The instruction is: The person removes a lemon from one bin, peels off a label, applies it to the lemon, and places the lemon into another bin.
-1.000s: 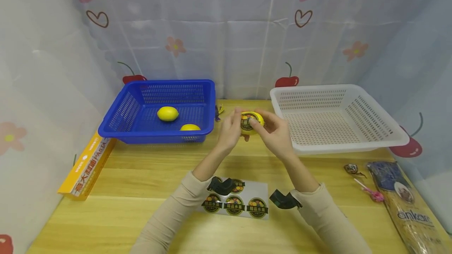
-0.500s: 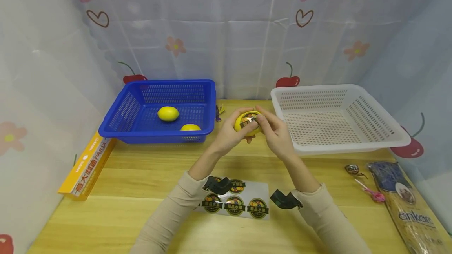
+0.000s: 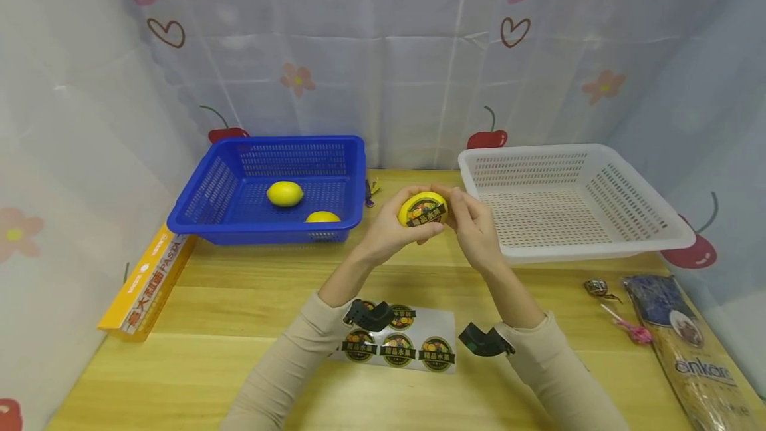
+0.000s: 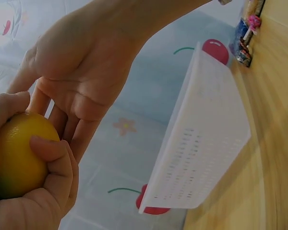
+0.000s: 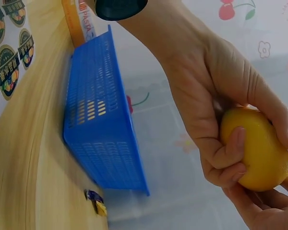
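Yellow and bearing a round label, a lemon is to the right of the blue basket, gripped by the curled fingers and thumb of the left hand, while the right hand, farther from that basket, has its fingers loosely extended beside the lemon, contact unclear.

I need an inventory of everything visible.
Labelled lemon: one, yellow, held
Fruit basket: one, blue, left
Loose lemons: two, yellow, fruit basket
Other basket: one, white, right
Sticker sheet: one, white, front
Pasta box: one, orange, leftmost
Packet: one, blue-tan, rightmost
Lollipop: one, pink, beside packet
Wrapped item: one, dark, behind lollipop
Wrappers: count unclear, purple-yellow, beside fruit basket
Backdrop: one, pale, behind
Table: one, yellowish, underneath
Wrist mounts: two, black, wrists
Sleeves: two, beige, forearms
Left hand, right hand: two, bare, centre
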Demonstrator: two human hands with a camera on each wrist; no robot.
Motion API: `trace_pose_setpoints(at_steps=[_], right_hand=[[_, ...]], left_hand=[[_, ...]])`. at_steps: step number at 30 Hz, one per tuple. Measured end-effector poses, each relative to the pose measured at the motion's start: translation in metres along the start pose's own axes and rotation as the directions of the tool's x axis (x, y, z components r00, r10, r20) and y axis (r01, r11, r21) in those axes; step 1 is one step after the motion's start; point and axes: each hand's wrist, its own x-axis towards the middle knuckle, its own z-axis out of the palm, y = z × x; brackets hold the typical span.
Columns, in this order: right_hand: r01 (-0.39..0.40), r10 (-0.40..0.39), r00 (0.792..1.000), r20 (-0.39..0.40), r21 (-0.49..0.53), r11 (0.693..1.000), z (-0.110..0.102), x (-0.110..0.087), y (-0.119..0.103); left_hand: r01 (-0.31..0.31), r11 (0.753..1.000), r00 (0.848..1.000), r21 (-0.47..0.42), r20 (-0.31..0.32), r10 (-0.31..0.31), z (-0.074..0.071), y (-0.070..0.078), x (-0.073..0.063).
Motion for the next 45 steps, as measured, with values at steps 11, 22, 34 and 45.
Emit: trace_pose_setpoints(at_steps=[11, 22, 34, 45], right_hand=[[-0.066, 0.065, 0.997, -0.051, -0.027, 0.997, -0.001, 0.0, 0.003], [-0.04, 0.034, 0.989, -0.146, -0.037, 0.999, -0.001, 0.002, -0.001], [-0.072, 0.081, 0.983, -0.167, 0.056, 0.996, 0.003, 0.0, 0.003], [-0.089, 0.093, 0.995, -0.043, 0.084, 0.992, 0.015, -0.004, 0.003]], left_hand=[[0.002, 1.0, 0.999, -0.017, 0.04, -0.002, -0.004, -0.001, -0.002], [0.029, 0.996, 0.998, -0.085, 0.051, -0.025, -0.003, 0.0, 0.001], [0.04, 0.973, 0.997, -0.226, 0.069, -0.025, -0.003, 0.0, -0.003], [0.035, 0.962, 0.999, -0.272, -0.013, -0.04, 0.006, 0.0, 0.001]])
